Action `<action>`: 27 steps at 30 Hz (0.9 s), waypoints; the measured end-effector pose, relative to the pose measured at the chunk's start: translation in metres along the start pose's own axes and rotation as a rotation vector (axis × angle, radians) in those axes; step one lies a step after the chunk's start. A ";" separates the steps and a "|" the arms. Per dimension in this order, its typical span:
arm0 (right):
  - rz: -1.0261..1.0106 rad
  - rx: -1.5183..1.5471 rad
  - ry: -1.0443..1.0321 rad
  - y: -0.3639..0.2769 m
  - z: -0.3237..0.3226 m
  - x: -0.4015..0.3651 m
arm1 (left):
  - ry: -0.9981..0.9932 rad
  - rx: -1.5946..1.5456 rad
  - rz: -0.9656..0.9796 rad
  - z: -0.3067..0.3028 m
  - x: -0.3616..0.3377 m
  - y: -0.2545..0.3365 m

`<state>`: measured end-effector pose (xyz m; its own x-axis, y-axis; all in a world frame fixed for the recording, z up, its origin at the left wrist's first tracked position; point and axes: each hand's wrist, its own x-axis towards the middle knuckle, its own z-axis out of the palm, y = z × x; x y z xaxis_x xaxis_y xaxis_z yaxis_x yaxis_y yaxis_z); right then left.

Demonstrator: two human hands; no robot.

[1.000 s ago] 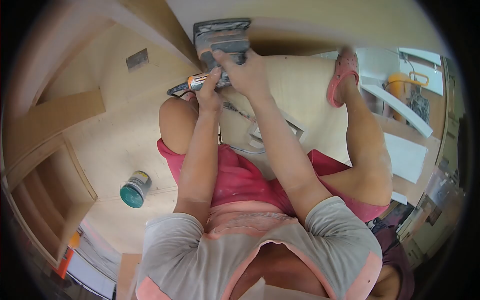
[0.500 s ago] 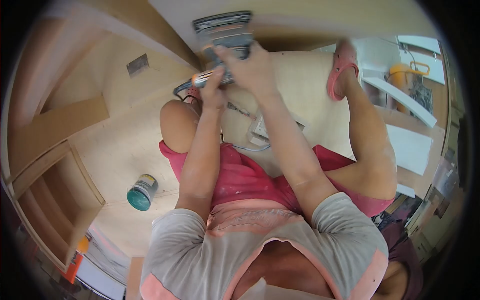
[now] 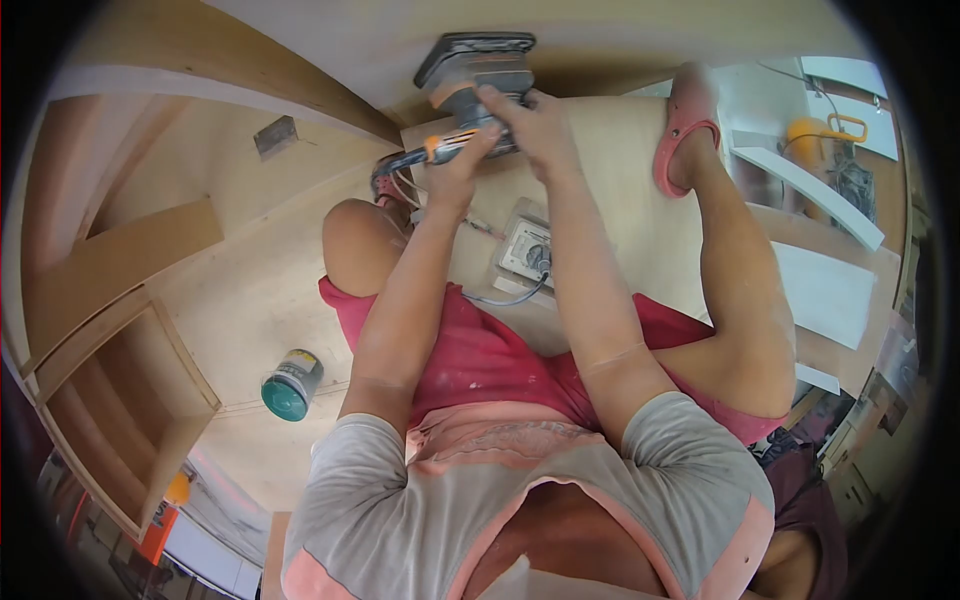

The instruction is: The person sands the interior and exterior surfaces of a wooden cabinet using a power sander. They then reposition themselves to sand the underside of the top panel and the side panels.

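An orange and grey electric sander [image 3: 478,62] presses its flat pad against a pale plywood panel [image 3: 400,30] at the top of the view. My left hand [image 3: 452,168] is wrapped around the sander's orange and black rear handle. My right hand [image 3: 532,122] lies on top of the sander's body, fingers curled over it. Both arms reach up from my chest at the bottom of the view. The sander's cord [image 3: 395,185] loops down by my left knee.
A power socket box [image 3: 527,250] with a cable lies on the plywood floor [image 3: 240,290] between my legs. A green-lidded can [image 3: 290,385] stands at the left. A pink clog [image 3: 685,130] is on my right foot. Wooden shelf compartments [image 3: 120,390] sit lower left, white boards [image 3: 825,290] right.
The sander and both hands have slid to the right along the panel. The socket box between my legs has come more into view.
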<state>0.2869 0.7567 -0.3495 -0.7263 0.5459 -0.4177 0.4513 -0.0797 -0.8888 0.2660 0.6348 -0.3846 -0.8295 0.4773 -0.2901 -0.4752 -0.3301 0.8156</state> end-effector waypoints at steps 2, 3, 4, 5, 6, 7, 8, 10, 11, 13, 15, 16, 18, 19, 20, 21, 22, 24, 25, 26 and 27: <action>0.011 0.201 -0.003 0.015 -0.018 0.010 | -0.001 0.097 -0.062 0.020 -0.001 0.003; 0.010 0.400 -0.004 0.018 -0.025 0.014 | -0.007 0.191 -0.114 0.029 0.000 0.007; 0.025 0.456 0.017 0.023 -0.027 0.018 | -0.014 0.204 -0.118 0.034 -0.001 0.011; 0.019 0.463 0.020 0.022 -0.026 0.016 | -0.020 0.210 -0.114 0.033 0.000 0.012; 0.022 0.460 0.032 0.021 -0.022 0.015 | 0.012 0.272 -0.113 0.028 0.002 0.013; 0.028 0.458 0.044 0.021 -0.017 0.013 | 0.045 0.335 -0.114 0.022 0.002 0.014; 0.028 0.467 0.048 0.014 -0.011 0.006 | 0.041 0.344 -0.115 0.014 0.000 0.019; -0.025 0.098 0.070 -0.015 0.005 -0.012 | 0.086 0.245 -0.083 -0.009 -0.003 0.033; -0.098 0.029 0.066 -0.021 0.018 -0.018 | 0.061 0.140 -0.020 -0.022 -0.006 0.036; -0.177 -0.018 0.084 -0.032 0.046 -0.026 | 0.011 0.054 0.041 -0.051 -0.007 0.039; -0.252 -0.106 0.096 -0.030 0.065 -0.033 | 0.071 -0.143 0.116 -0.070 -0.007 0.039; -0.240 -0.111 0.107 -0.023 0.063 -0.030 | 0.063 -0.136 0.100 -0.073 -0.007 0.041; -0.136 -0.005 -0.061 -0.015 0.059 -0.022 | 0.118 0.010 0.098 -0.058 -0.010 0.042; -0.142 -0.017 -0.075 -0.010 0.056 -0.019 | 0.174 0.172 0.103 -0.050 -0.010 0.043; -0.075 0.018 -0.030 -0.008 0.049 -0.018 | 0.182 0.166 0.117 -0.040 -0.010 0.043; -0.006 0.058 0.014 -0.005 0.044 -0.016 | 0.186 0.203 0.133 -0.029 -0.010 0.041; -0.078 0.160 0.085 0.000 0.044 -0.016 | 0.191 0.244 0.147 -0.018 -0.011 0.040; -0.092 0.173 0.074 -0.007 0.039 -0.018 | 0.175 0.261 0.182 0.002 -0.015 0.049; -0.105 0.185 0.080 -0.013 0.036 -0.019 | 0.179 0.265 0.184 0.005 -0.018 0.057; -0.103 0.189 0.080 -0.029 0.034 -0.027 | 0.201 0.248 0.199 0.006 -0.020 0.065; -0.141 0.058 0.056 -0.051 0.033 -0.043 | 0.220 0.232 0.213 0.005 -0.022 0.070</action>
<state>0.2782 0.7098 -0.2924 -0.7498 0.6005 -0.2780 0.3150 -0.0456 -0.9480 0.2525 0.6051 -0.3188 -0.9575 0.2236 -0.1820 -0.2274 -0.1978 0.9535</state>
